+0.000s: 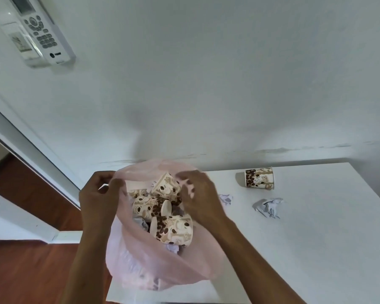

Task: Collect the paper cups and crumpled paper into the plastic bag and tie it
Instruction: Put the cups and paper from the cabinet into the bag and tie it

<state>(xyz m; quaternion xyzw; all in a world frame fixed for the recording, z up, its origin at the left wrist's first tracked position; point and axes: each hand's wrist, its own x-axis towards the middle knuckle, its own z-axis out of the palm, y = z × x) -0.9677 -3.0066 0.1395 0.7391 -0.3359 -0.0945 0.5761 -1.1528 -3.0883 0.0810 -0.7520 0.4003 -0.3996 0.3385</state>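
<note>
— Two hands are on the bag (162,264), one at each side of its mouth. On the left, the left hand (97,194) has its fingers curled round the pink rim, pinching a fold of it near the worktop's (316,249) left edge.

— And the middle?

— Several cups (173,229) lie on their sides inside, with grey-white paper tucked among them. The bag sits on the worktop, part of it hanging over the near-left corner.

— The other grip?

— The right hand (202,194) pinches the rim on its side; the fingertips are blurred, so how much film it holds is hard to say.

— Is the bag ready to tie?

— Probably not. To the right, a small paper ball (226,199) lies just beside that hand, a bigger wad (268,207) lies further out, and one cup (259,177) lies on its side near the wall.

— So how should this step go?

— Likely best for the left hand to hold the mouth wide and high, so the thin film does not fold shut, while the right lets go and fetches the nearest ball first. The overhang could tip the load, so weight should stay on the worktop.
</note>
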